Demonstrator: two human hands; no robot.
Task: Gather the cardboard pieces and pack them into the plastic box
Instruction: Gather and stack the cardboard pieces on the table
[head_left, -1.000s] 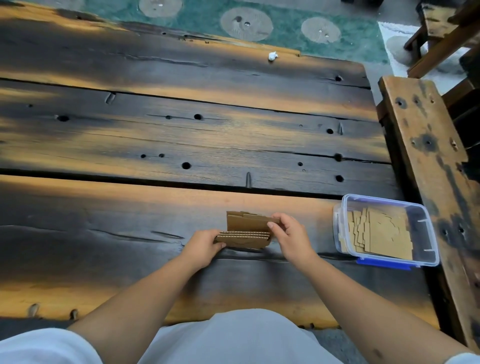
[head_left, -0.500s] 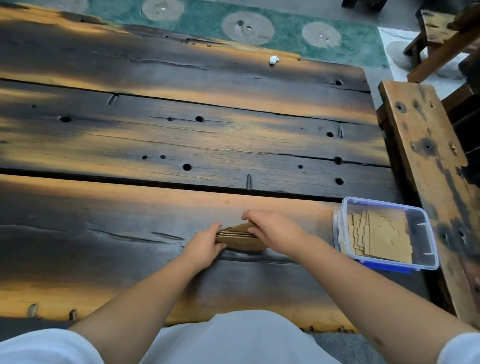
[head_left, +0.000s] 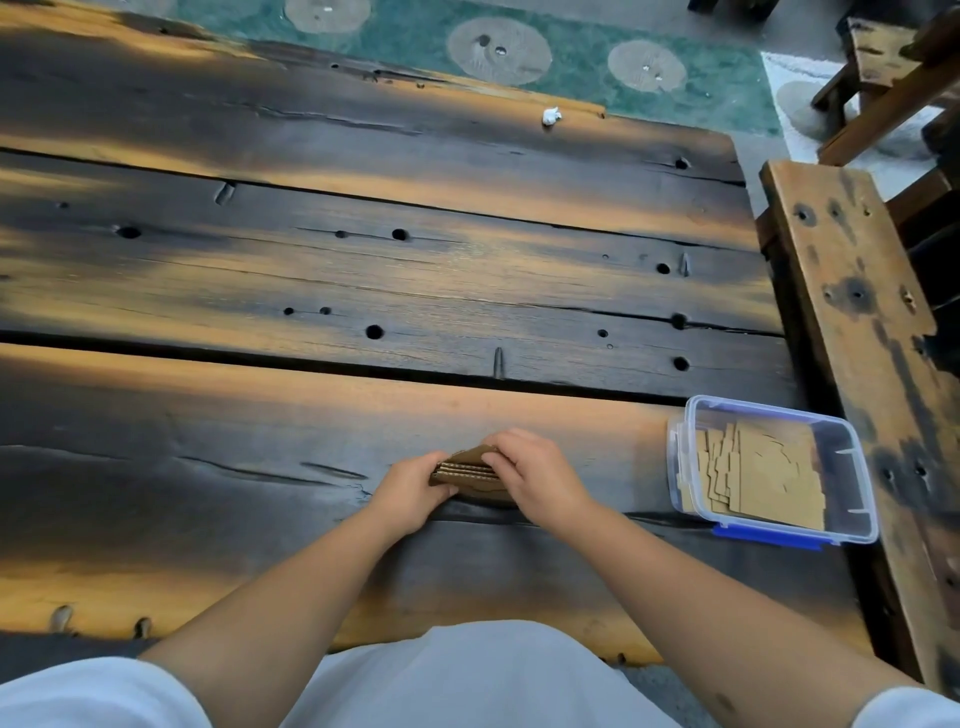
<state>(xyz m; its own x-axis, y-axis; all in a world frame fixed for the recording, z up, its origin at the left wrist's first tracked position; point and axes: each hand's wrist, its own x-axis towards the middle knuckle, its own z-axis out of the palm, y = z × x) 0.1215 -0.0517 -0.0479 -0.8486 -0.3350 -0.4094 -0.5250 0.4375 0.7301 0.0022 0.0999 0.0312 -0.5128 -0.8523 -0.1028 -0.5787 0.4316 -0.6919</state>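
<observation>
A small stack of brown cardboard pieces (head_left: 467, 470) lies on the dark wooden table near its front edge. My left hand (head_left: 410, 493) grips the stack's left end. My right hand (head_left: 535, 475) lies over its top and right side, hiding most of it. A clear plastic box (head_left: 852, 488) with a blue rim and blue clip stands open to the right of my hands, near the table's right edge. Several flat cardboard pieces (head_left: 763, 475) lie inside it.
The table (head_left: 363, 270) is made of dark planks with gaps and holes. A small white crumpled scrap (head_left: 551, 116) lies at its far edge. A wooden bench (head_left: 852, 291) runs along the right side, beside the box. Green carpet and a chair lie beyond.
My right hand moved from the stack's right end to lie on top of it. The upright piece at the back was pressed down flat onto the stack. My left hand stayed put.
</observation>
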